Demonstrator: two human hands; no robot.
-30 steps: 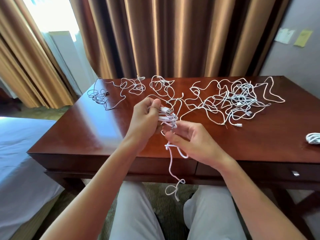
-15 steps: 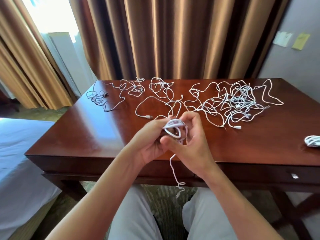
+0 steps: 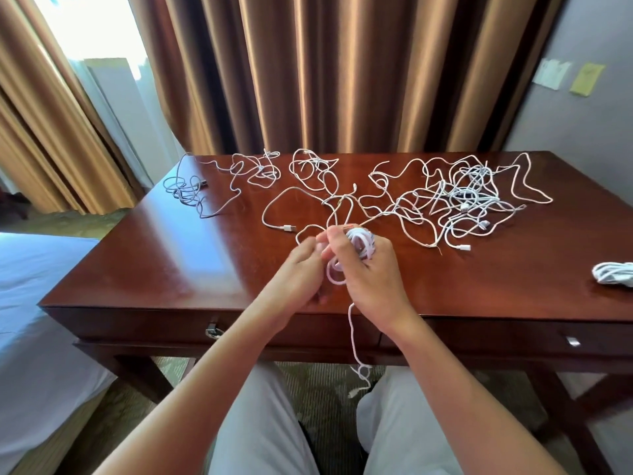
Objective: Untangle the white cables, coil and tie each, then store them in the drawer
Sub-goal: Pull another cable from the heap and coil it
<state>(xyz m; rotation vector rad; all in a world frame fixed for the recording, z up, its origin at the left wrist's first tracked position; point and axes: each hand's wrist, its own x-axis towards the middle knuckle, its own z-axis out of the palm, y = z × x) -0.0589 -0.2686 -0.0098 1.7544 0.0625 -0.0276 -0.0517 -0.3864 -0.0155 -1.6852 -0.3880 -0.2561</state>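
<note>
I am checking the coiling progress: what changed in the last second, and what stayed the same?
The hands came down from above the desk toward its front edge. The right hand, which pinched a strand, now grips the coil; the left hand feeds it. The hanging tail got shorter. The tangled cables and finished bundle stayed put.

The table [image 3: 178, 255] is glossy polished dark wood with metal drawer pulls [image 3: 213, 330], the white cables [image 3: 455, 200] look smooth plastic, and the curtains [image 3: 342, 70] are sheeny cloth.
</note>
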